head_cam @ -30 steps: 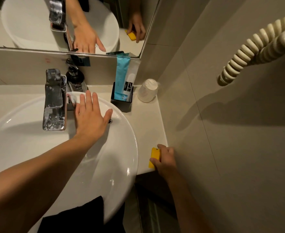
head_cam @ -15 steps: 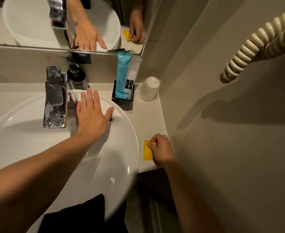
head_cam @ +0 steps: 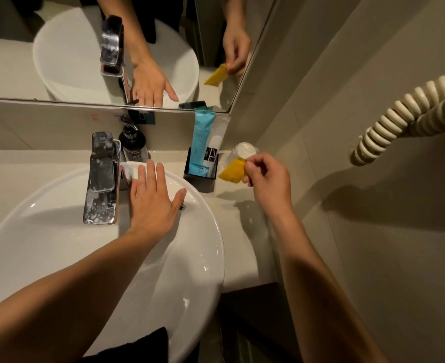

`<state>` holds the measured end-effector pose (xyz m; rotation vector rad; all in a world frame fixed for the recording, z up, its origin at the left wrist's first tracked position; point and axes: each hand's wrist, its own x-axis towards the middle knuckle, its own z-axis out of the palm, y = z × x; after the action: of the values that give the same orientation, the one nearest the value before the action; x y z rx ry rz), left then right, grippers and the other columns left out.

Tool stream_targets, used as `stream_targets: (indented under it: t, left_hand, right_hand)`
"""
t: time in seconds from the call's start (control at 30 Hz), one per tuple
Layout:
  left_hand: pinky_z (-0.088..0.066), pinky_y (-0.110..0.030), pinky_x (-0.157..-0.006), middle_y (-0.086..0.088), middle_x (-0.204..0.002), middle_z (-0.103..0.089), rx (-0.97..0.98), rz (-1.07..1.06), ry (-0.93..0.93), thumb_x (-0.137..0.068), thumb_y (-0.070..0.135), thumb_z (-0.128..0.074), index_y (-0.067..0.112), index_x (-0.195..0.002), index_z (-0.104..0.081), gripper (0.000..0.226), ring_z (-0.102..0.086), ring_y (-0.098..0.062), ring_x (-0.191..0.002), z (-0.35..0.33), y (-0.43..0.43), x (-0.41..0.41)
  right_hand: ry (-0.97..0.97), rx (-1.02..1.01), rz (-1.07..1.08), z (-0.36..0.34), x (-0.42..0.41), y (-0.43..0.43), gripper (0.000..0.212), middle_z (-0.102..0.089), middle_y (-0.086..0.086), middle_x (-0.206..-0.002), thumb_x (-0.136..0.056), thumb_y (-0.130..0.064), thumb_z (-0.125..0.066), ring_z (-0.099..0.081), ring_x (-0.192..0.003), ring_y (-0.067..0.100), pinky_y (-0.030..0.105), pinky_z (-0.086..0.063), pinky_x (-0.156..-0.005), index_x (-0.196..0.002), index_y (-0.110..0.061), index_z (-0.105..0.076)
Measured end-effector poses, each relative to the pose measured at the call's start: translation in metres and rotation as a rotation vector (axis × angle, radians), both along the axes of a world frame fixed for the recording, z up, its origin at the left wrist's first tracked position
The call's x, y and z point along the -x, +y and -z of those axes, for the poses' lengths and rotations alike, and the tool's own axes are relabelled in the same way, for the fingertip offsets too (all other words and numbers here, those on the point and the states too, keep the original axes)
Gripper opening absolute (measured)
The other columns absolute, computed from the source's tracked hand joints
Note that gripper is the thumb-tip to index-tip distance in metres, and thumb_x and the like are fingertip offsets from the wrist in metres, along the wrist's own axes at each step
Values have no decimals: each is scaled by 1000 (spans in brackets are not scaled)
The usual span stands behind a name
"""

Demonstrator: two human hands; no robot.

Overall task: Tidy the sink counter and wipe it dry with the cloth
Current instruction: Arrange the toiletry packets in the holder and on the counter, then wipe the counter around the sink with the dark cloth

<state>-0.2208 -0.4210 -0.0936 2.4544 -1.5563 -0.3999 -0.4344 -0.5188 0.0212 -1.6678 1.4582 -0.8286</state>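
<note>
My right hand [head_cam: 266, 176] pinches a small yellow packet [head_cam: 232, 172] by one corner and holds it in the air above the beige counter [head_cam: 245, 255], just right of the black holder [head_cam: 200, 178]. My left hand [head_cam: 152, 203] lies flat, fingers spread, on the back rim of the white basin [head_cam: 197, 258], beside the chrome tap [head_cam: 101, 179]. A white cloth [head_cam: 129, 169] shows under its fingertips, partly hidden.
The black holder contains a blue sachet [head_cam: 201, 137] and a white comb packet. An upturned glass cup [head_cam: 242, 151] stands in the back corner, a dark soap pump [head_cam: 132, 141] behind the tap. A mirror [head_cam: 59, 48] runs above; a coiled cord [head_cam: 410, 113] hangs on the right wall.
My right hand lifted the yellow packet off the counter's front edge and carried it up and back toward the black holder. The left hand stayed on the basin rim.
</note>
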Motion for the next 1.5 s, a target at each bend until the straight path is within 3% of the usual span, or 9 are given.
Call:
stream_targets:
  t: [0.17,0.47,0.6,0.73,0.93,1.17,1.37,1.43,1.5]
  left_hand:
    - [-6,-49,-127,-9,-172,3,9,-3,3,-98,70,-21,15,-163,-1,87,3,-30,-158,3,0,-1]
    - [-7,-48,-127,-9,-172,2,6,-8,-13,-98,70,-19,15,-163,0,87,4,-29,-158,3,0,-1]
    - [-4,-47,-127,-9,-172,5,7,-7,-9,-99,69,-21,15,-162,2,86,6,-28,-158,5,0,0]
    - [-1,-46,-126,-8,-172,6,2,-10,-11,-99,70,-20,16,-162,4,86,8,-28,-158,5,-1,0]
    - [-1,-47,-126,-8,-172,6,6,-7,4,-99,70,-20,16,-162,3,86,8,-28,-158,4,0,0]
    - [-1,-49,-127,-8,-172,6,18,24,146,-99,67,-27,16,-163,-1,86,8,-28,-158,-3,2,-7]
    - [-4,-44,-127,-5,-172,3,163,283,225,-102,61,-35,15,-163,-7,81,6,-19,-158,-34,61,-12]
    - [-12,-40,-125,-2,-172,-4,148,313,254,-103,60,-35,17,-162,-11,77,-2,-17,-158,-44,96,-16]
    - [-28,-42,-121,-6,-167,-27,135,333,224,-102,60,-34,15,-159,-29,73,-27,-23,-153,-55,131,-23]
  right_hand:
    - [73,140,-46,1,-54,-31,7,-66,4,-91,-93,-12,-64,-63,-79,18,28,-51,-69,-89,-17,-68]
    - [359,-70,-210,40,-77,-30,9,-62,2,-99,-98,-16,-63,-55,-92,16,15,-36,-65,-92,-14,-69]
    - [529,-97,-233,55,-78,-35,9,-53,2,-106,-94,-19,-70,-55,-97,20,29,-46,-76,-93,-14,-78]
    - [591,-141,-208,59,-82,-43,7,-66,4,-107,-87,-17,-76,-64,-88,19,33,-55,-73,-86,-18,-82]
    - [449,-215,-152,53,-79,-37,13,-76,1,-102,-88,-18,-78,-63,-84,14,26,-45,-69,-100,-15,-82]
    - [298,-68,-107,32,-65,1,16,-58,1,-102,-91,-25,-75,-52,-79,7,17,-39,-69,-104,-16,-79]
    - [292,-42,-265,2,-59,72,23,-63,-2,-99,-90,-32,-74,-56,-80,0,12,-41,-72,-108,-17,-77]
    - [298,-45,-327,-2,-59,99,26,-65,-2,-99,-90,-34,-74,-58,-81,2,15,-45,-74,-110,-17,-76]
    - [314,-74,-382,-3,-59,127,29,-67,-1,-103,-90,-34,-75,-61,-86,7,22,-50,-80,-112,-15,-76]
